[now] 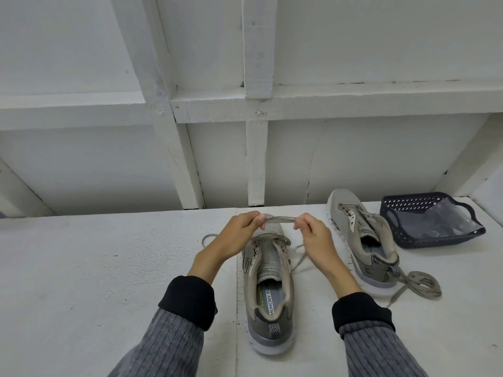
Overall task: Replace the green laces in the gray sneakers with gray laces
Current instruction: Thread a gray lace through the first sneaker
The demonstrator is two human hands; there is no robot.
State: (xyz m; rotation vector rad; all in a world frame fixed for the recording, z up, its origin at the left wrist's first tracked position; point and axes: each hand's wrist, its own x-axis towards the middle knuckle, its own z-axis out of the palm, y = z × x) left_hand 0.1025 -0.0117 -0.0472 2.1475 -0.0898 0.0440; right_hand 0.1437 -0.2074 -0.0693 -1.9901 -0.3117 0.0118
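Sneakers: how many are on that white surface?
2. One sneaker lies between the person's forearms, below both hands; the other sneaker lies to its right, beside the dark basket.

White-painted work surface [109,268], scuffed, a seam running front to back. Behind it, white panel wall [81,164] framed by painted timber battens [257,148]. Light even, soft.

Dark basket [408,235] on white table [109,268], holding plastic.

Even, diffuse light – soft faint shadows, no glare; wide-angle bending at edges; slight overall softness.
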